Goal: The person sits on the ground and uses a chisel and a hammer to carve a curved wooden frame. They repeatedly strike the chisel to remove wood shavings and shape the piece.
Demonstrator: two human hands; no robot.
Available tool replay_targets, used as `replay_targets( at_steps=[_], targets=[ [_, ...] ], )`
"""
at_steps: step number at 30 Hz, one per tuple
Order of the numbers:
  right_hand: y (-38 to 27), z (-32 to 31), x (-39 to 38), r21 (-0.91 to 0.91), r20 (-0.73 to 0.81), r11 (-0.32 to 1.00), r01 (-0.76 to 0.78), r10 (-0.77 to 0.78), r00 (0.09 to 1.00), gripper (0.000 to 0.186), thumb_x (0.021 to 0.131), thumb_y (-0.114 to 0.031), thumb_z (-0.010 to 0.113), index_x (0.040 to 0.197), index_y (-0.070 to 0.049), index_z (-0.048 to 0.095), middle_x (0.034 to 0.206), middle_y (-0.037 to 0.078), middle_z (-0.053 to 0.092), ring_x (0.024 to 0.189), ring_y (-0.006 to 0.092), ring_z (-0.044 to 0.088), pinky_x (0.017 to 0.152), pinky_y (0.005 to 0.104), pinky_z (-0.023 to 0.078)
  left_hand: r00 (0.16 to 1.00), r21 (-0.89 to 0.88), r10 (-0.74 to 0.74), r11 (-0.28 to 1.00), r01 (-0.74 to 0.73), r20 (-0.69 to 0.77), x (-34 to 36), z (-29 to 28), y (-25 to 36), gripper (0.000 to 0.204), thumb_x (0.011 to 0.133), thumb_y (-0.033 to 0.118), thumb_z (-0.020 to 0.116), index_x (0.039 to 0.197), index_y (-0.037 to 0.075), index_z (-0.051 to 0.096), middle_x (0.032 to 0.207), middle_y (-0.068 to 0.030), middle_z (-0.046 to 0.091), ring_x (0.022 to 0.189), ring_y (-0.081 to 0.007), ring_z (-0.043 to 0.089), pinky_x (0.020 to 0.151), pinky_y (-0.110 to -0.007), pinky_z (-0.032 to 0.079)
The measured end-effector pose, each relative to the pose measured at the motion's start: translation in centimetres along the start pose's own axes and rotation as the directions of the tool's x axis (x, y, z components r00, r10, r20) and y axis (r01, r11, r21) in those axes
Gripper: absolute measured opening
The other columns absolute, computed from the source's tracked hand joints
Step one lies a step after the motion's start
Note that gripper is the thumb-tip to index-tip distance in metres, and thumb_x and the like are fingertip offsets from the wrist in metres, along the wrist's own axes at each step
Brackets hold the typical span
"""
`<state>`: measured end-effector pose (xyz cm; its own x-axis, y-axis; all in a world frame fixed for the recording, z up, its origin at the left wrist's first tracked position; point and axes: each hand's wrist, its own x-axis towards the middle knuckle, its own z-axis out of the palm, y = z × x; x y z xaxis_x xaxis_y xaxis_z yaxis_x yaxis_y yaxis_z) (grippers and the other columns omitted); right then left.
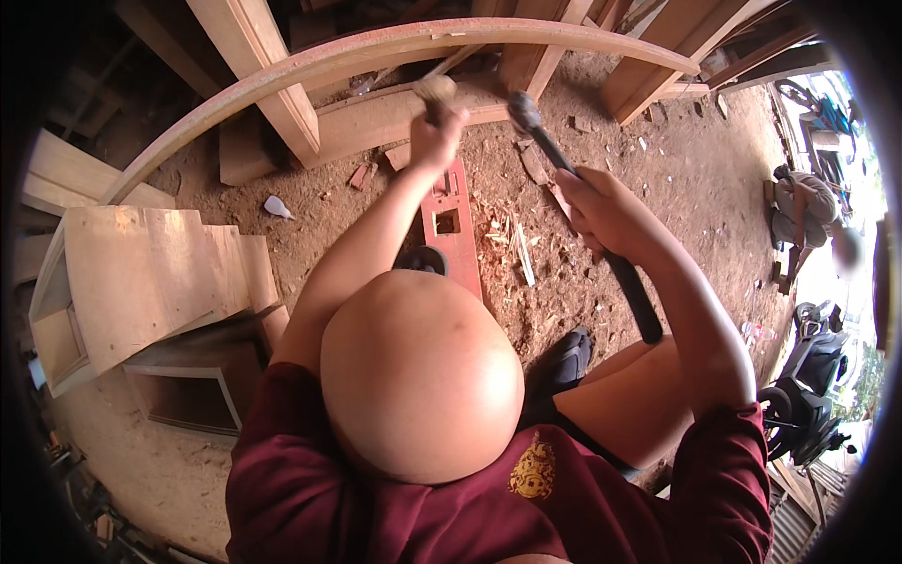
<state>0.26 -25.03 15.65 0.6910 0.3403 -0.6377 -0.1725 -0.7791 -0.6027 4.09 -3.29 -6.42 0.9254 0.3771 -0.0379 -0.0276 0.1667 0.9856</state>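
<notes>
My left hand (pixel 440 136) is closed around the upright handle of a chisel (pixel 435 89), whose tan, blunt end shows above the fist, slightly blurred. Its blade is hidden. Gripped partway along its long black handle, a hammer (pixel 641 301) is in my right hand (pixel 601 211); the dark head (pixel 523 110) points up and left, apart from the chisel. Below my left hand lies a reddish wooden beam (pixel 462 258) with a rectangular mortise cut into it. My bent bare knee (pixel 423 376) hides its near end.
Wood chips (pixel 512 242) lie on the dirt floor beside the beam. A curved wooden rail (pixel 451 36) arches across the far side. Stepped boards (pixel 141 273) stand at left. Another person (pixel 806 209) crouches at far right, beyond a parked motorcycle (pixel 808 376).
</notes>
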Motion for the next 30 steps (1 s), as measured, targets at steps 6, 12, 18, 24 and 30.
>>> replay_targets(
  at_steps=[6,12,18,24,30],
  targets=[
    [3.4,-1.3,-4.8,0.284,-0.016,0.958,-0.036,0.042,0.999,0.032,0.101,-0.035,0.042,0.083,-0.01,0.045,0.057,-0.005,0.037,0.04,0.0045,0.032,0.036,0.023,0.03,0.891,-0.467,-0.429,0.825,0.32,-0.148,3.9,-3.4,-2.0,0.029,0.084,0.024,0.063,0.072,0.014,0.039,0.051,0.0043,0.033,0.04,-0.0082,0.031,0.04,-0.027,0.028],
    [3.6,-3.5,-5.3,0.343,-0.123,0.939,0.0,0.045,0.991,0.033,0.102,-0.035,0.04,0.083,-0.009,0.045,0.057,-0.006,0.035,0.041,0.0038,0.032,0.038,0.0221,0.031,0.996,-0.427,-0.06,0.904,0.028,-0.061,-0.4,-1.1,-0.2,0.019,0.083,0.011,0.058,0.072,0.008,0.043,0.049,0.0001,0.037,0.037,-0.0105,0.033,0.039,-0.027,0.028],
    [3.4,-3.8,-6.0,0.388,-0.118,0.921,0.041,0.006,0.993,0.034,0.102,-0.038,0.04,0.082,-0.01,0.044,0.058,-0.006,0.035,0.04,0.0039,0.032,0.037,0.0223,0.031,0.998,-0.351,0.051,0.936,-0.038,0.027,-0.9,-0.7,0.3,0.014,0.084,0.005,0.059,0.076,0.006,0.047,0.052,-0.0001,0.042,0.04,-0.0095,0.038,0.039,-0.027,0.031],
    [3.6,-3.2,-5.6,0.404,-0.112,0.913,0.059,-0.015,0.994,0.034,0.102,-0.04,0.039,0.085,-0.011,0.045,0.057,-0.005,0.036,0.039,0.0033,0.031,0.035,0.0212,0.029,0.99,-0.363,0.109,0.929,-0.069,0.091,-0.7,-0.2,-0.3,0.015,0.085,0.004,0.057,0.074,0.006,0.047,0.051,-0.0001,0.042,0.04,-0.0087,0.038,0.039,-0.026,0.031],
    [3.0,-3.0,-5.7,0.397,-0.122,0.915,0.075,-0.029,0.992,0.035,0.102,-0.041,0.038,0.086,-0.011,0.046,0.056,-0.005,0.035,0.037,0.0029,0.03,0.034,0.0204,0.028,0.989,-0.319,0.111,0.945,-0.074,0.098,-1.1,0.2,-0.5,0.014,0.085,0.004,0.056,0.073,0.005,0.05,0.05,0.0004,0.042,0.039,-0.0086,0.039,0.038,-0.026,0.032]
  ],
)
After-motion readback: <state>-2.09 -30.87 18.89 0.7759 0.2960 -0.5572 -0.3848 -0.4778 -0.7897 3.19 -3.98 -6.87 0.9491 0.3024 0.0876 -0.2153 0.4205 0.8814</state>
